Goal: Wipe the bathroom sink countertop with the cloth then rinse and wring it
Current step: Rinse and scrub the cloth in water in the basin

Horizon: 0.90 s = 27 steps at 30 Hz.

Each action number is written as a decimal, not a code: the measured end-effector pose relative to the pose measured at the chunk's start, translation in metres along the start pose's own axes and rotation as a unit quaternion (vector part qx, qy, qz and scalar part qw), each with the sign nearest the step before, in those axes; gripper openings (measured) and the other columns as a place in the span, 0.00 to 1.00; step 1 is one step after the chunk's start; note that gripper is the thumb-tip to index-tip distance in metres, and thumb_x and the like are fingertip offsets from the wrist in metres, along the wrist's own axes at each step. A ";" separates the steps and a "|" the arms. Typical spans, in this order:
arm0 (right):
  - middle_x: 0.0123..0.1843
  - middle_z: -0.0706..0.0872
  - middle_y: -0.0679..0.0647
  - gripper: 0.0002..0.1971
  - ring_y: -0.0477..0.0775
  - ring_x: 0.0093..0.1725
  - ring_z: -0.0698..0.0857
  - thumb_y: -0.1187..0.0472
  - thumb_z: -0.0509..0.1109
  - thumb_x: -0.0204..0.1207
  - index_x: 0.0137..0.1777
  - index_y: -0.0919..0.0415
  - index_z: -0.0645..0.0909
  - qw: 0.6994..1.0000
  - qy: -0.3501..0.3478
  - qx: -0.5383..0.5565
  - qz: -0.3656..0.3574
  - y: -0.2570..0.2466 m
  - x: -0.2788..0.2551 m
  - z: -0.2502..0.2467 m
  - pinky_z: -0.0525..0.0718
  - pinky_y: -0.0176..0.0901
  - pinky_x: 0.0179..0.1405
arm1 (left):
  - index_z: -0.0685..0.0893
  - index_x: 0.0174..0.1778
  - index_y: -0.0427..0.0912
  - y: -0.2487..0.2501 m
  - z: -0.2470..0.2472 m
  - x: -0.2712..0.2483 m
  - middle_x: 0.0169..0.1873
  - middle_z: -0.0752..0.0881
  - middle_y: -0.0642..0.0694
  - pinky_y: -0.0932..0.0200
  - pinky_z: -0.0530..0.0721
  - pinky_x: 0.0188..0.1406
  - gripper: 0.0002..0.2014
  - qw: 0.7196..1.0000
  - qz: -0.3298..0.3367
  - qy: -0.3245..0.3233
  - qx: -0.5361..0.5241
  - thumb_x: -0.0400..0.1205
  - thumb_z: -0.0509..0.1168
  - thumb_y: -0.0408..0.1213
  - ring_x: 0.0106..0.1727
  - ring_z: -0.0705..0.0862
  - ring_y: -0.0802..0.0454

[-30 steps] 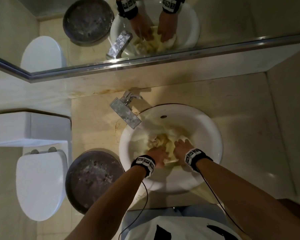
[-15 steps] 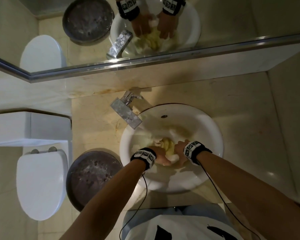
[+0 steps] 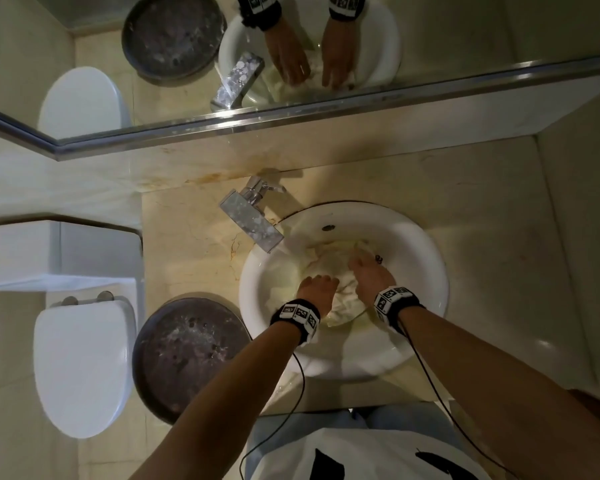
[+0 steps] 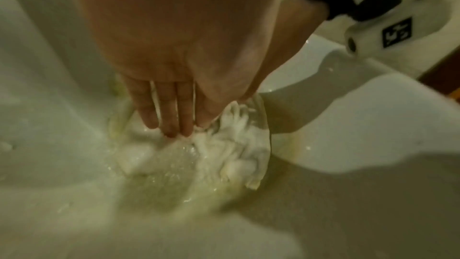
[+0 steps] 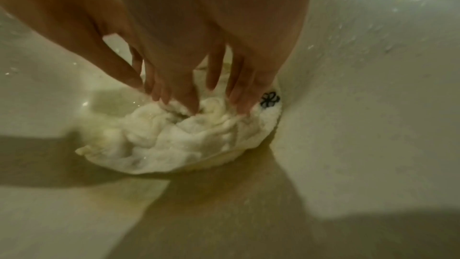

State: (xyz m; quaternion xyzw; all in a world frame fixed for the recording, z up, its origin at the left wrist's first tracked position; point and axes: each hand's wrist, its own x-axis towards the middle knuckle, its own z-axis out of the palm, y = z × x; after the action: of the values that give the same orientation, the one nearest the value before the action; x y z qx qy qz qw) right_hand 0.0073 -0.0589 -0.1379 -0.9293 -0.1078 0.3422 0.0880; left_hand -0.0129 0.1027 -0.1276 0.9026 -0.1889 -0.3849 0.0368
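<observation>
Pressing flat-fingered, both hands (image 3: pixel 317 289) (image 3: pixel 369 277) are kneading the cloth (image 5: pixel 179 137) in the sink (image 3: pixel 426 271); sodden, limp, probably best gripped by bunched folds.

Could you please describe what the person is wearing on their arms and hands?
Both forearms are bare, with no sleeves or gloves. The left hand and right hand each have a black wristband carrying white blocks printed with black square marker patterns. A thin black cable trails from each band.

Head view: from high above, facing straight down on the sink (image 3: pixel 426 258). Both wrist views: very near, along the fingers, sharing the cloth (image 4: pixel 224 151) in the basin.
</observation>
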 end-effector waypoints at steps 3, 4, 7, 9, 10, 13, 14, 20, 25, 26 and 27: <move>0.83 0.60 0.58 0.36 0.65 0.74 0.74 0.66 0.74 0.75 0.81 0.55 0.64 0.993 -0.112 -0.024 -0.016 0.001 -0.004 0.023 0.84 0.54 0.62 | 0.72 0.74 0.45 0.001 0.010 0.002 0.66 0.80 0.43 0.47 0.73 0.69 0.24 0.997 -0.019 -0.035 0.060 0.81 0.62 0.29 0.68 0.79 0.42; 0.81 0.63 0.60 0.35 0.65 0.74 0.74 0.64 0.73 0.76 0.81 0.55 0.64 0.992 -0.121 -0.038 -0.009 0.000 -0.005 0.025 0.84 0.55 0.63 | 0.72 0.74 0.45 0.001 0.010 0.003 0.65 0.81 0.43 0.47 0.72 0.70 0.23 0.996 -0.027 -0.044 0.073 0.82 0.62 0.31 0.69 0.79 0.42; 0.73 0.74 0.63 0.24 0.65 0.66 0.82 0.62 0.67 0.81 0.76 0.59 0.70 0.988 -0.142 -0.054 0.012 -0.004 -0.003 0.022 0.84 0.54 0.60 | 0.80 0.67 0.44 -0.005 0.007 0.003 0.61 0.85 0.45 0.50 0.74 0.68 0.16 0.988 -0.050 -0.100 0.103 0.84 0.62 0.36 0.65 0.83 0.46; 0.73 0.76 0.63 0.22 0.64 0.68 0.81 0.60 0.68 0.81 0.75 0.60 0.74 0.988 -0.134 -0.076 0.011 -0.006 0.001 0.019 0.83 0.53 0.63 | 0.84 0.62 0.42 -0.014 0.006 0.002 0.58 0.87 0.44 0.52 0.77 0.62 0.12 0.989 -0.048 -0.111 0.090 0.83 0.63 0.34 0.61 0.86 0.45; 0.76 0.74 0.62 0.23 0.63 0.72 0.78 0.60 0.69 0.81 0.76 0.59 0.74 0.990 -0.117 -0.083 0.003 -0.007 0.003 0.018 0.81 0.54 0.66 | 0.84 0.62 0.41 -0.017 0.006 0.003 0.59 0.86 0.43 0.52 0.78 0.61 0.12 0.991 -0.037 -0.103 0.078 0.83 0.62 0.33 0.61 0.85 0.43; 0.87 0.57 0.59 0.37 0.63 0.84 0.61 0.61 0.72 0.78 0.86 0.51 0.62 0.995 -0.062 -0.064 -0.051 -0.012 0.010 0.022 0.71 0.59 0.76 | 0.79 0.71 0.42 -0.017 0.010 0.006 0.70 0.78 0.41 0.50 0.75 0.68 0.18 0.998 0.020 -0.037 0.052 0.84 0.62 0.34 0.71 0.77 0.42; 0.89 0.52 0.56 0.41 0.62 0.86 0.56 0.60 0.73 0.77 0.87 0.49 0.57 0.994 -0.065 -0.059 -0.064 -0.014 0.010 0.023 0.68 0.59 0.79 | 0.76 0.74 0.44 -0.015 0.011 0.007 0.74 0.74 0.42 0.50 0.73 0.72 0.21 0.998 0.032 -0.017 0.047 0.83 0.63 0.35 0.74 0.74 0.43; 0.89 0.31 0.54 0.47 0.65 0.88 0.42 0.41 0.62 0.83 0.89 0.50 0.33 0.989 -0.086 -0.121 -0.024 -0.007 0.008 0.036 0.47 0.61 0.87 | 0.74 0.73 0.48 -0.013 0.007 0.013 0.75 0.72 0.48 0.51 0.71 0.70 0.24 0.996 -0.016 0.056 0.073 0.79 0.65 0.35 0.78 0.69 0.44; 0.86 0.23 0.59 0.53 0.69 0.87 0.37 0.44 0.68 0.80 0.85 0.42 0.25 0.985 -0.122 -0.118 0.016 -0.019 0.005 0.035 0.42 0.70 0.83 | 0.70 0.77 0.42 -0.005 0.014 0.002 0.72 0.72 0.43 0.50 0.72 0.68 0.29 0.991 -0.029 0.080 0.100 0.78 0.64 0.35 0.74 0.71 0.41; 0.85 0.21 0.60 0.55 0.69 0.87 0.35 0.43 0.69 0.78 0.84 0.41 0.23 0.984 -0.125 -0.124 0.016 -0.020 0.006 0.035 0.41 0.72 0.82 | 0.69 0.79 0.42 -0.006 0.016 -0.001 0.74 0.70 0.42 0.49 0.73 0.68 0.29 0.992 -0.026 0.065 0.109 0.80 0.64 0.36 0.75 0.71 0.40; 0.84 0.20 0.61 0.57 0.70 0.86 0.33 0.42 0.70 0.77 0.84 0.39 0.22 0.983 -0.130 -0.129 0.016 -0.018 0.005 0.037 0.42 0.73 0.82 | 0.70 0.79 0.43 -0.005 0.018 -0.003 0.76 0.69 0.41 0.48 0.73 0.69 0.27 0.993 -0.018 0.038 0.113 0.81 0.63 0.37 0.75 0.71 0.39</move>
State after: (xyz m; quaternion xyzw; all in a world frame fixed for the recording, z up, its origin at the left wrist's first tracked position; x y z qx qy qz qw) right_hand -0.0155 -0.0368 -0.1644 -0.8820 -0.1470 0.4447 -0.0527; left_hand -0.0260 0.1100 -0.1396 0.9183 -0.2130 -0.3272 -0.0655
